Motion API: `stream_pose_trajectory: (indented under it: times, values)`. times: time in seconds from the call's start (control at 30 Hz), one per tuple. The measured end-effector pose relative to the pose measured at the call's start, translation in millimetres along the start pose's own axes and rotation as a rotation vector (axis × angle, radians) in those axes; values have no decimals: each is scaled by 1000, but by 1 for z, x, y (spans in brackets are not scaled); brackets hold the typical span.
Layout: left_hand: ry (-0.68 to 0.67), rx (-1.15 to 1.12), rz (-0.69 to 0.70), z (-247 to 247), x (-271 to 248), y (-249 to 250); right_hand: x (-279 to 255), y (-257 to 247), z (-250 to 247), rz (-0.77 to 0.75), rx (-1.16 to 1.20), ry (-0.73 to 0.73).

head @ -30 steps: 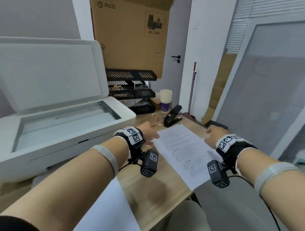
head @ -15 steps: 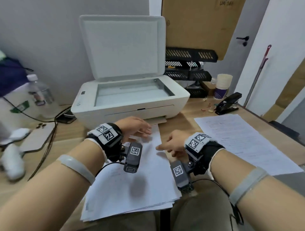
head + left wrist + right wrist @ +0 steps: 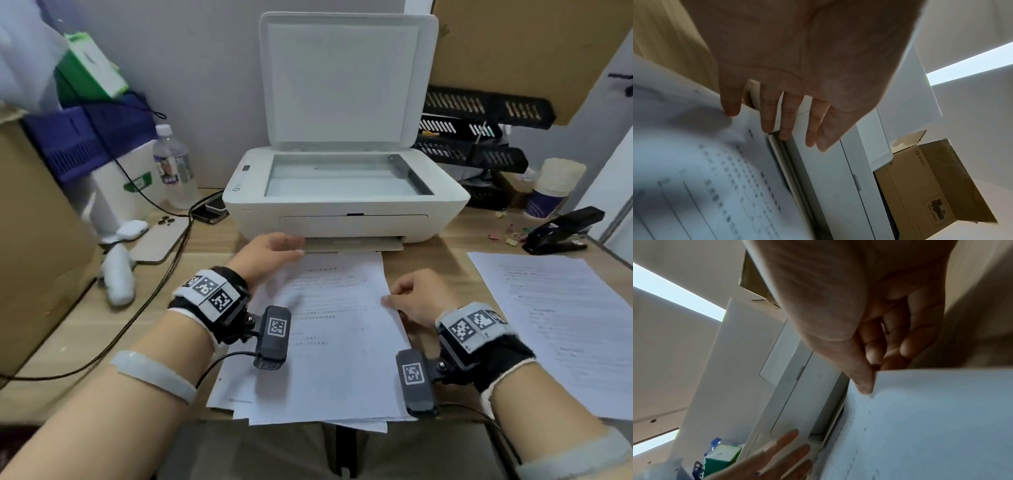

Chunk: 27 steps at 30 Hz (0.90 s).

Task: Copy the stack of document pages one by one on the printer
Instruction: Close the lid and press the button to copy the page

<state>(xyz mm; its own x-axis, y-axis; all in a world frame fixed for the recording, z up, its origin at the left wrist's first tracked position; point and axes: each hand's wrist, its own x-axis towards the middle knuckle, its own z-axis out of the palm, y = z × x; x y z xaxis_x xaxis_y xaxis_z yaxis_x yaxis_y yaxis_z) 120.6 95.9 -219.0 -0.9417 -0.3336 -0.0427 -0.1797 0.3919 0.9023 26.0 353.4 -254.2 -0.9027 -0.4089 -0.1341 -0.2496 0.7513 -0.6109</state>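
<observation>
A stack of printed pages (image 3: 329, 346) lies on the desk just in front of the white printer (image 3: 346, 205), whose lid (image 3: 346, 82) stands up and whose scanner glass (image 3: 342, 176) is bare. My left hand (image 3: 274, 250) has straight fingers over the stack's far left corner; in the left wrist view its little fingertip (image 3: 731, 108) touches the top page (image 3: 694, 162). My right hand (image 3: 411, 298) pinches the top page's right edge between thumb (image 3: 863, 382) and curled fingers, lifting it slightly (image 3: 931, 410).
A second pile of pages (image 3: 561, 325) lies at the right, behind it a black stapler (image 3: 561, 229) and paper cups (image 3: 555, 185). Black trays (image 3: 479, 137) stand right of the printer. A bottle (image 3: 174, 168), phone (image 3: 161, 240), cables and boxes crowd the left.
The view swung left from the right-hand pile to the printer. Both hands moved over to the stack in front of it, and the right hand took hold of the top page's edge.
</observation>
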Motion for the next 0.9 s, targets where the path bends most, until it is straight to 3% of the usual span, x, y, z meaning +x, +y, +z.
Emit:
stream_pose_trajectory:
  times: [0.17,0.47,0.63,0.77,0.9]
  values:
    - [27,44,-26,-4,-5,-16,-6,1,0,-68,93,122]
    - [64,82,-17,0,-17,-6,-32,-4,-22,-283,234,132]
    - [108,157,160,-5,-23,35,-53,-31,-62,-471,72,268]
    - [235,265,425,-20,-30,87,-58,-59,-96,-636,-20,412]
    - [205,126,595,-39,-26,136,-46,-89,-122,-784,-53,523]
